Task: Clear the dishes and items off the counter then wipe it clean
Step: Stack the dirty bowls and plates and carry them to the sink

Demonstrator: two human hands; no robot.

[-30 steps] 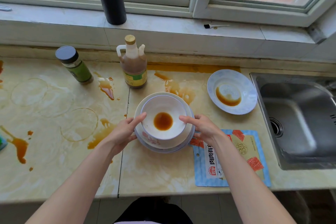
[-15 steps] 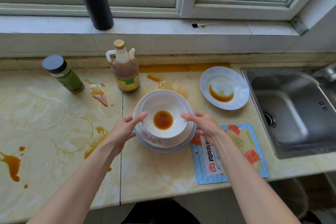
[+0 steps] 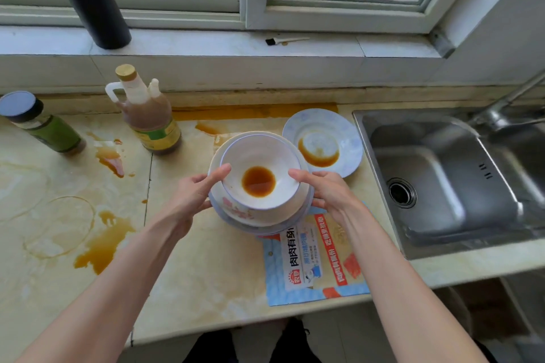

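Holding a stack of bowls (image 3: 259,156) between both hands, you stand at a stained desk (image 3: 206,259) with a sink (image 3: 427,162) to your right. Your left hand (image 3: 191,197) grips the stack's left side and your right hand (image 3: 327,197) grips its right side. Each thumb lies on the top bowl's rim, with the fingers curled underneath. The stack seems to hover just above the desk, over the top edge of a blue food packet (image 3: 312,259). A pool of brown sauce (image 3: 258,186) sits in the top bowl. A dirty plate (image 3: 349,138) lies just beyond the stack, between it and the sink. A bottle (image 3: 147,121) and a green jar (image 3: 44,127) stand well to the left, near brown spills (image 3: 103,244).

The step in hand looks like carrying the stack to the sink. Hold the rims level so the sauce does not run out. Press equally from both sides, since nested bowls may slide. Pass in front of the plate, clear the sink's edge, and set the stack down gently before loosening your thumbs.
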